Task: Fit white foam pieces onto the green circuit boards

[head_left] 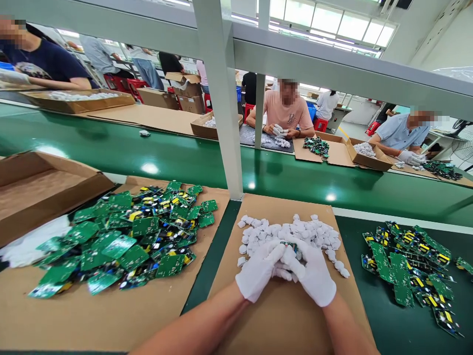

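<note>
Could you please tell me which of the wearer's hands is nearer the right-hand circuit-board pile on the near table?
Right. The right hand is left of the circuit-board pile, across a gap; the left hand is farther left.

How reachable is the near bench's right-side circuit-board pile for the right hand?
Likely yes: nothing tall stands between the right hand and the circuit-board pile. It seems to share a small board with the left hand, though, so it may need freeing.
</note>
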`<act>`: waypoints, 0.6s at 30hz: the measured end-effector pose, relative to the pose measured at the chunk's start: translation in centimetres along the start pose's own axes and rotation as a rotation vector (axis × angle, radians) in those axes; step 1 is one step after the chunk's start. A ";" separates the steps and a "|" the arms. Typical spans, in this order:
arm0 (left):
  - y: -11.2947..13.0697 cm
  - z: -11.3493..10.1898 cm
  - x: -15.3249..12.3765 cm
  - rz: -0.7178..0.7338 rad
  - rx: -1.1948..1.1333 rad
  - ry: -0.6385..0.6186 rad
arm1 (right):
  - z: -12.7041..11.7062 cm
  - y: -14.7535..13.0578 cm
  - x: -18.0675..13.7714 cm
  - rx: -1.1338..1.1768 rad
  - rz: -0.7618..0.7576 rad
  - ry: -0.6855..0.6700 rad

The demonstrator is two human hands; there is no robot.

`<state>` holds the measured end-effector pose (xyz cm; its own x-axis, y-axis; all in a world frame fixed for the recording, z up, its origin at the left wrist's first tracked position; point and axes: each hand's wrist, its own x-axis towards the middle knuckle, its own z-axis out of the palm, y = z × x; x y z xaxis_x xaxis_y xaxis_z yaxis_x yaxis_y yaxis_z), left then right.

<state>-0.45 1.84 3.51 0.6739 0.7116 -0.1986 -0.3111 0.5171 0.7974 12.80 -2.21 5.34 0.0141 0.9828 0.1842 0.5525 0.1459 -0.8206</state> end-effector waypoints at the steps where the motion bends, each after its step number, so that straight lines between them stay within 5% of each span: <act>1: 0.0 0.0 0.0 -0.009 -0.020 -0.004 | -0.1 -0.1 0.0 0.037 -0.008 -0.026; 8: 1.5 0.8 -0.5 0.015 0.061 -0.153 | -0.3 -0.4 0.3 0.191 0.046 -0.006; 18: 1.0 0.0 0.0 -0.005 -0.125 -0.193 | 0.1 0.7 0.0 0.045 -0.044 0.081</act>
<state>-0.71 2.33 4.31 0.7876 0.6110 -0.0796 -0.3805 0.5839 0.7172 13.12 -2.13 4.74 0.0596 0.9632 0.2622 0.5164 0.1950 -0.8338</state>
